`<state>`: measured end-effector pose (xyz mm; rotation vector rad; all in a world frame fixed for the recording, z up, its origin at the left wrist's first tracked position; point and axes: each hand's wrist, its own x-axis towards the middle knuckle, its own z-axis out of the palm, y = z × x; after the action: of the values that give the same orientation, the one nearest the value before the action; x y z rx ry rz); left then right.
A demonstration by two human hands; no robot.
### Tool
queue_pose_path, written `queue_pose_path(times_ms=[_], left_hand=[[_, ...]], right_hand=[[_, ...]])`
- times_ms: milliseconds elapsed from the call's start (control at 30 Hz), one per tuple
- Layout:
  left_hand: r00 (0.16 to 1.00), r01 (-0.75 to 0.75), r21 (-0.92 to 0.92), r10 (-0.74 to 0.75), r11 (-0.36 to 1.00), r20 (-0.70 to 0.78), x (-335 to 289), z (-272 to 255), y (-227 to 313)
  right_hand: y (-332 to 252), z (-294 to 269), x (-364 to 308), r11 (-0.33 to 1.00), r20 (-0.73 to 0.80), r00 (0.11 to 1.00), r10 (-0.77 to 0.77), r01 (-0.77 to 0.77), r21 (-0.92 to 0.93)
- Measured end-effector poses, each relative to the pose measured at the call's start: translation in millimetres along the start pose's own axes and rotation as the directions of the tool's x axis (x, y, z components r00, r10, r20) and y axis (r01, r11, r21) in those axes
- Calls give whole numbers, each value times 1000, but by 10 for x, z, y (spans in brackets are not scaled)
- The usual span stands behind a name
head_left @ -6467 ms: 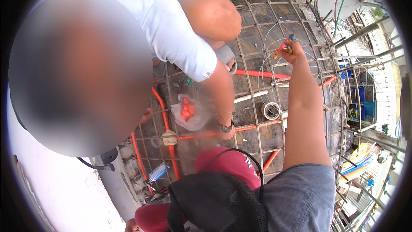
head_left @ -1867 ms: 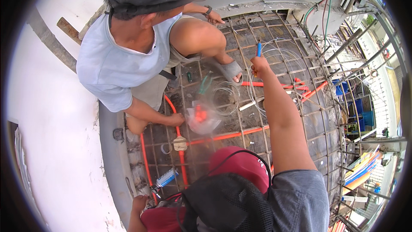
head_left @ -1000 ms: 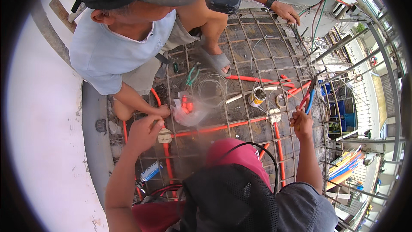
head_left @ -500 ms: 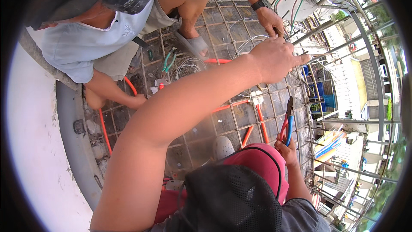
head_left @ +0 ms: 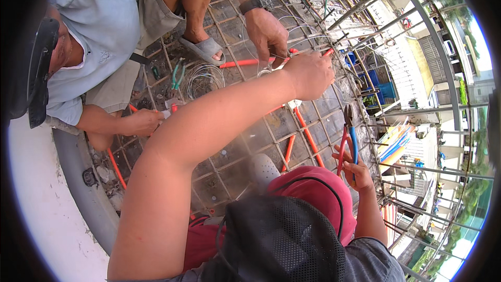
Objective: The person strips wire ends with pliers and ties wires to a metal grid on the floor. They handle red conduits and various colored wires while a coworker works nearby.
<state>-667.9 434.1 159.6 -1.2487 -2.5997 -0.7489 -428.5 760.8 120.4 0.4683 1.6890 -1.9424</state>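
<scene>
Pliers [head_left: 354, 143], right hand [head_left: 360, 174] loosely curled, holding them

Blue containers [head_left: 386, 90] near yellow and blue strips [head_left: 400, 144], green foliage [head_left: 473, 175] at far right

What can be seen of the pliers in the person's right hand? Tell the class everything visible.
The pliers have a dark, metal-looking head, a red handle and a blue handle, both plastic-looking and spread apart. The head points up the picture. The right hand holds the handles' lower part, to the right of the red-clad knee. Whether the jaw tips meet is too small to tell.
</scene>
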Motion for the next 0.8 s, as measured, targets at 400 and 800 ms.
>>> queue_pose_path(times_ms=[400, 800], left_hand=[[793, 552, -447, -609, 704, 18, -1553, 167, 498], [774, 607, -379, -627, 698, 83, -2609, 353, 641]], right_hand=[[-12, 500, 250, 996, 215, 973, 89, -90, -5], [319, 622, 570, 774, 137, 985, 107, 4, -633]])
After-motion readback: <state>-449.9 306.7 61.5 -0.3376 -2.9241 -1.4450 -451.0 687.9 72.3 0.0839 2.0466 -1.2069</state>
